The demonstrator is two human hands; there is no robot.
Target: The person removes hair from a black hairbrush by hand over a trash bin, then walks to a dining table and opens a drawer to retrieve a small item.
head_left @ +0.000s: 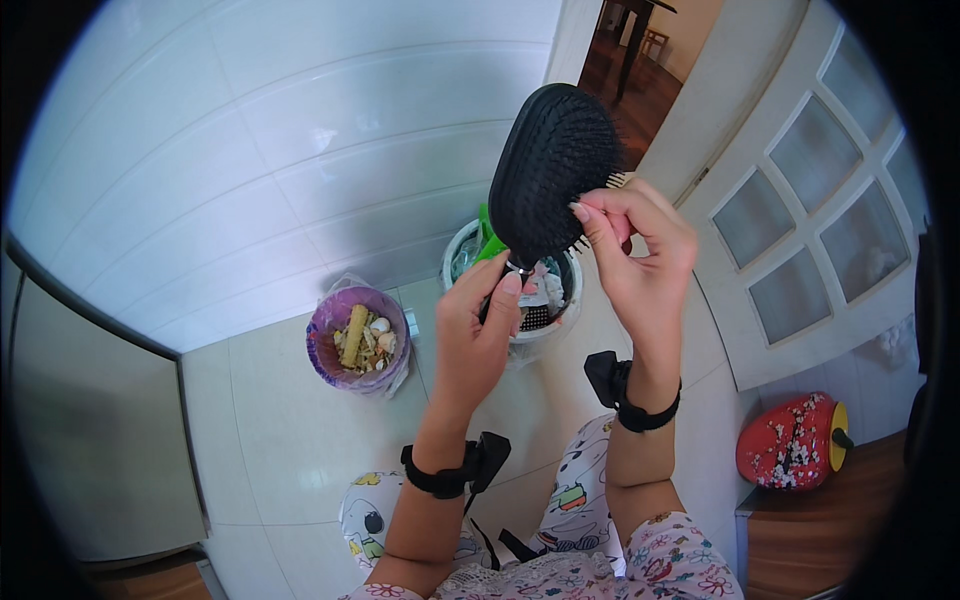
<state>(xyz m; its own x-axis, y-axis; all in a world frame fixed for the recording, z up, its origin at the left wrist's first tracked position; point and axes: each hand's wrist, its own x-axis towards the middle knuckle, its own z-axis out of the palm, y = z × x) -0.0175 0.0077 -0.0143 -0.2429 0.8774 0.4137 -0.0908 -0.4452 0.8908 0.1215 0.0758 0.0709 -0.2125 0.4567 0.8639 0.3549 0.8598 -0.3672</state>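
A black paddle hairbrush (551, 169) is held up in front of me, its bristles facing right and its head tilted up. My left hand (480, 322) grips the brush by its handle, just below the silver ring. Thumb and forefinger of my right hand (637, 240) are pinched together at the bristles on the brush's lower right side; whether anything is between them cannot be told. Under the brush stands a white bin (568, 324) lined with a clear bag, holding mixed waste and something bright green. A black strap device sits on each wrist.
A purple bin (319, 367) with food scraps stands on the tiled floor to the left. White tiled wall (337, 135) lies ahead. A white glazed door (750, 300) stands at the right, beside a doorway. A red floral jar (784, 442) rests on a wooden surface (821, 532).
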